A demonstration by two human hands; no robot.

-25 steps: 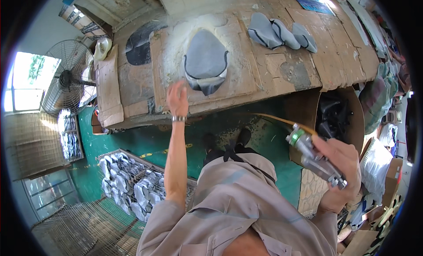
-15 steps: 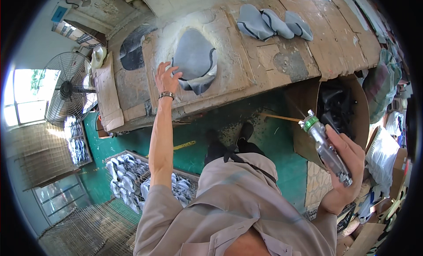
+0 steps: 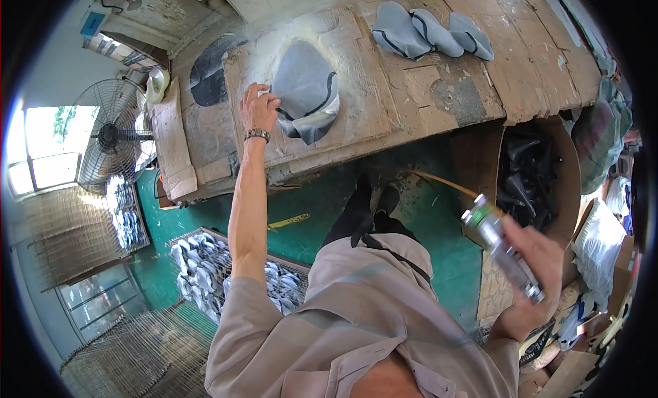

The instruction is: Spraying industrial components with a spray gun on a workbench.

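Fingers (image 3: 269,100) touch grey piece (image 3: 306,89) (right hand (image 3: 541,257) gripping spray can (image 3: 500,246)).

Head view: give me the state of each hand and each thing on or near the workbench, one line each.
left hand: open, fingers resting at the edge of the grey fabric piece
grey fabric piece: lying flat on the cardboard-covered workbench, ringed by pale residue
right hand: closed around the spray can
spray can: held off the bench, tilted
three grey pieces: overlapping in a row, untouched
cardboard box: open, holding dark pieces
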